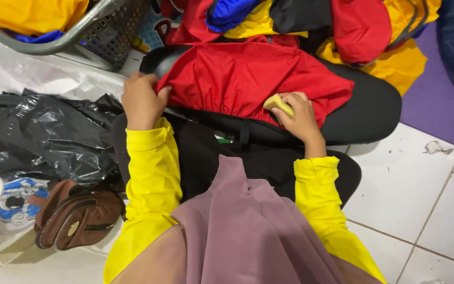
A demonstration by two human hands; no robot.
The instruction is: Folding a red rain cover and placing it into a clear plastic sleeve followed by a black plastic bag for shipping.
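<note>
Head view looks down on one red garment [248, 79] spread over the person's black-clad lap, and everything else sits around it. Far to the left of the red garment lie one clear packet with a blue and white print [14, 200] and, just right of that, one brown pouch [77, 213] on the white tiled floor [411, 194]. Above those, still left of the garment, is one crumpled heap of black plastic bags [48, 131], and above it one dark mesh basket [109, 31] with a grey rim, holding yellow cloth. At the garment's left edge the left hand [142, 100] has its grip clenched on a fold of the red cloth. At the garment's lower right edge the right hand [300, 118] presses on the cloth, its grip closed around one small yellow block [278, 103]. Both arms wear yellow sleeves. Behind the garment lies one mixed pile of red, blue, yellow and black clothes [342, 26]. Far right of it lies one purple mat [437, 100].
</note>
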